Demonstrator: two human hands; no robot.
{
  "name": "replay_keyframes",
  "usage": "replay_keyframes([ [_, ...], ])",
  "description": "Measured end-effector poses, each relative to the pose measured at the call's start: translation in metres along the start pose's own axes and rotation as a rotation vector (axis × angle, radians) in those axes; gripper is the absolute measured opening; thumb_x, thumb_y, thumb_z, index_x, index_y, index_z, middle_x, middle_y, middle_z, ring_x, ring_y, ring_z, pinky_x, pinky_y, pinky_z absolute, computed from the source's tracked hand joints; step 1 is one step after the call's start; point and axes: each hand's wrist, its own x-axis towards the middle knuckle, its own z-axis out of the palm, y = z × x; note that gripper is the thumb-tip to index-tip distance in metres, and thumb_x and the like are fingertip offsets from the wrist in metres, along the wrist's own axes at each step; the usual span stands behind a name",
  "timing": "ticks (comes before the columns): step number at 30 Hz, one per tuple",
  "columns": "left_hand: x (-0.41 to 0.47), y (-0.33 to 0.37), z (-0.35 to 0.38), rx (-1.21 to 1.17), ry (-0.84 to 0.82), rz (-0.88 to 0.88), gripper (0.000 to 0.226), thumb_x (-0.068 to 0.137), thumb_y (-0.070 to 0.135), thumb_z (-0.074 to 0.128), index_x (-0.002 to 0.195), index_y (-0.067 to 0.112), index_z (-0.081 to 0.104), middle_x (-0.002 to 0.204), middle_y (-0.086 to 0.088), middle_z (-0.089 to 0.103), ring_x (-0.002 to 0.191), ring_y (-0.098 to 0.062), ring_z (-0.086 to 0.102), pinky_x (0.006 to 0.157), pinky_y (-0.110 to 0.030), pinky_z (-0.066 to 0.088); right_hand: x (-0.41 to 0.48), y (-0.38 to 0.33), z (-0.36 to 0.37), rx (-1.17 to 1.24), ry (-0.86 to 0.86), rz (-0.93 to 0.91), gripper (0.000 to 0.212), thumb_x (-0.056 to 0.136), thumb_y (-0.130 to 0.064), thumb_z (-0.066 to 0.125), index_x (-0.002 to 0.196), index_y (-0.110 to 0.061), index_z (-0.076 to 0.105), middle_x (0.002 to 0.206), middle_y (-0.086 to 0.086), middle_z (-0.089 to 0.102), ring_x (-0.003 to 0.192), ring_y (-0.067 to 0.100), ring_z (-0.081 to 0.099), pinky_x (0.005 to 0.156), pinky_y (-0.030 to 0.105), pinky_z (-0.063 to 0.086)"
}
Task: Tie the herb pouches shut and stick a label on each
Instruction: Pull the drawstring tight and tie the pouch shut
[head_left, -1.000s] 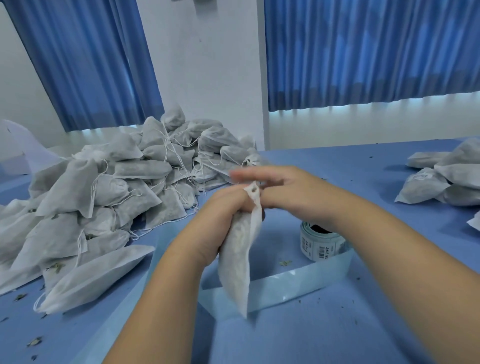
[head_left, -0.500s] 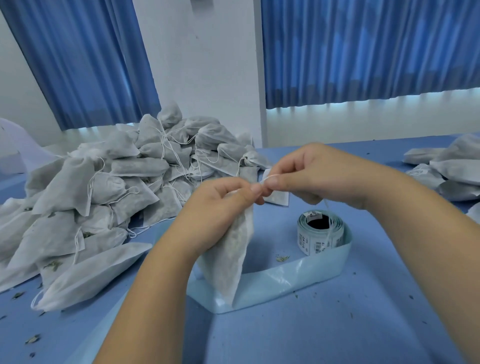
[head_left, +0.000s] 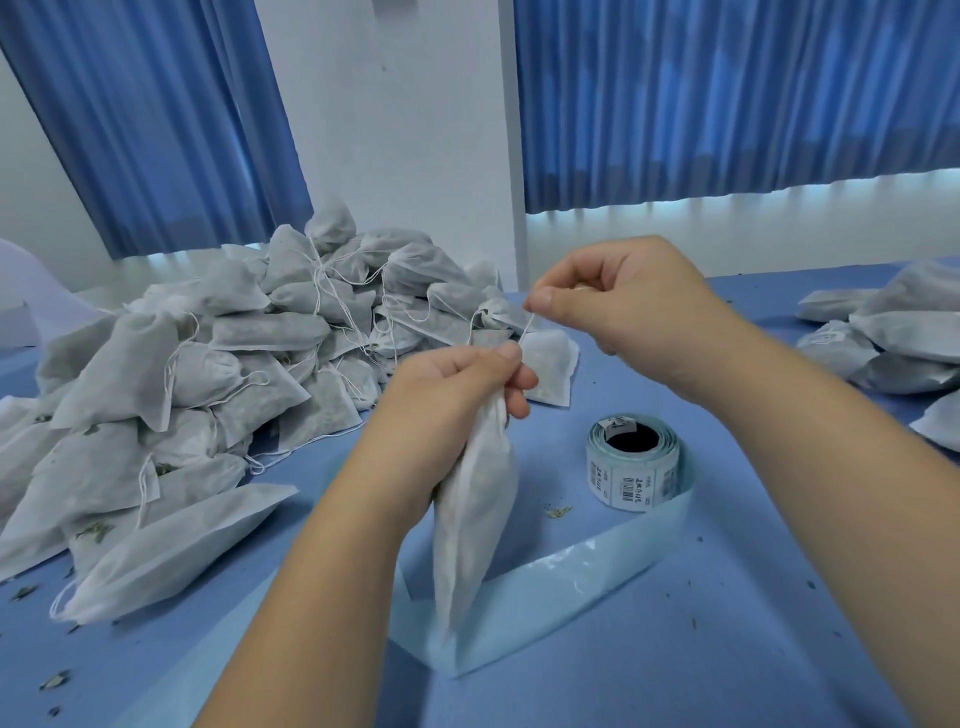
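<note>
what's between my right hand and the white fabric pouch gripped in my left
Head view: only a thin white drawstring, pinched by the right hand, running down to the white fabric pouch gripped by the left hand.

Left hand (head_left: 447, 395): gripped pouch (head_left: 475, 519) neck.
Right hand (head_left: 623, 301): pinched drawstring (head_left: 525, 332), one o'clock of it.
Label roll (head_left: 631, 467): three o'clock of pouch.

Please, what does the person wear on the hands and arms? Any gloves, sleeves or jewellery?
Nothing is worn. The left hand and the right hand have no gloves, rings or watch. The left forearm and right forearm are bare to the picture's edge, without sleeves. The visible nails are short and unpainted.
</note>
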Motion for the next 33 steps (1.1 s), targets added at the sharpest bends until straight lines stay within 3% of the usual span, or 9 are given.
replay_keyframes([
  [4, -0.001, 0.002, 0.0, -0.275, -0.06, 0.038, 0.02, 0.078, 0.03, 0.064, 0.068, 0.016, 0.075, 0.059, 0.001, 0.06, 0.05, -0.009, 0.05, 0.051, -0.019, 0.044, 0.003, 0.005, 0.008, -0.044, 0.083, -0.008, 0.02, 0.087, -0.015, 0.07, 0.068, -0.021, 0.065, 0.035, -0.016, 0.038, 0.037, 0.001, 0.036, 0.044, 0.007, 0.028],
  [9, 0.0, 0.003, 0.0, -0.385, 0.048, 0.141, 0.024, 0.079, 0.027, 0.064, 0.084, 0.007, 0.074, 0.067, 0.005, 0.064, 0.054, -0.009, 0.047, 0.053, -0.019, 0.042, -0.001, 0.007, 0.02, -0.145, -0.034, -0.005, 0.017, 0.09, -0.021, 0.067, 0.074, -0.015, 0.067, 0.04, -0.016, 0.041, 0.04, 0.002, 0.036, 0.043, 0.012, 0.029],
  [14, 0.001, 0.0, -0.001, 0.041, 0.281, 0.2, 0.021, 0.092, 0.021, 0.065, 0.075, 0.022, 0.077, 0.064, 0.01, 0.067, 0.063, 0.0, 0.058, 0.064, -0.016, 0.042, -0.004, -0.012, 0.014, -0.34, -0.297, -0.015, 0.017, 0.089, -0.024, 0.066, 0.074, -0.017, 0.068, 0.042, -0.018, 0.047, 0.041, 0.0, 0.042, 0.042, 0.009, 0.031],
  [18, -0.004, 0.0, 0.005, 0.261, 0.187, 0.261, 0.036, 0.096, 0.017, 0.061, 0.061, 0.027, 0.068, 0.051, 0.013, 0.059, 0.046, 0.003, 0.043, 0.046, -0.009, 0.033, -0.005, -0.025, -0.005, -0.386, -0.333, -0.032, 0.018, 0.086, -0.026, 0.069, 0.069, -0.02, 0.069, 0.037, -0.015, 0.04, 0.039, 0.003, 0.038, 0.04, 0.009, 0.029],
  [22, -0.007, 0.003, 0.004, 0.264, 0.044, 0.262, 0.041, 0.095, 0.023, 0.062, 0.055, 0.027, 0.069, 0.084, 0.002, 0.076, 0.062, 0.006, 0.056, 0.055, -0.007, 0.038, -0.003, -0.023, -0.017, -0.296, -0.256, -0.016, 0.017, 0.087, -0.021, 0.069, 0.07, -0.022, 0.07, 0.041, -0.013, 0.04, 0.041, 0.003, 0.035, 0.041, 0.01, 0.03],
  [24, -0.008, 0.004, 0.007, 0.261, -0.038, 0.228, 0.035, 0.091, 0.027, 0.068, 0.056, 0.028, 0.071, 0.079, -0.002, 0.074, 0.059, 0.004, 0.054, 0.056, -0.009, 0.038, -0.003, -0.019, -0.014, -0.279, -0.227, -0.011, 0.019, 0.087, -0.021, 0.069, 0.069, -0.024, 0.068, 0.043, -0.014, 0.042, 0.044, 0.002, 0.037, 0.044, 0.01, 0.032],
  [28, -0.006, 0.004, 0.01, 0.031, -0.088, 0.044, 0.024, 0.077, 0.029, 0.061, 0.057, 0.019, 0.07, 0.053, 0.003, 0.055, 0.048, -0.009, 0.046, 0.049, -0.018, 0.038, -0.001, -0.011, -0.003, -0.317, -0.177, -0.025, 0.018, 0.088, -0.023, 0.068, 0.071, -0.025, 0.066, 0.045, -0.02, 0.049, 0.046, -0.002, 0.043, 0.049, 0.009, 0.034],
  [31, -0.001, 0.005, 0.007, -0.363, -0.116, -0.148, 0.015, 0.068, 0.019, 0.06, 0.054, 0.016, 0.057, 0.05, 0.003, 0.041, 0.042, -0.011, 0.032, 0.04, -0.02, 0.029, 0.0, -0.006, -0.002, -0.413, -0.146, -0.041, 0.007, 0.089, -0.028, 0.066, 0.085, -0.023, 0.07, 0.075, -0.017, 0.064, 0.073, -0.003, 0.057, 0.066, 0.016, 0.043],
  [33, 0.003, 0.005, 0.004, -0.552, -0.126, -0.25, 0.012, 0.067, 0.019, 0.054, 0.056, 0.017, 0.051, 0.05, 0.005, 0.036, 0.042, -0.011, 0.026, 0.04, -0.021, 0.025, 0.001, -0.003, -0.004, -0.474, -0.104, -0.061, 0.007, 0.088, -0.027, 0.066, 0.094, -0.025, 0.069, 0.091, -0.014, 0.062, 0.089, 0.004, 0.058, 0.074, 0.019, 0.042],
])
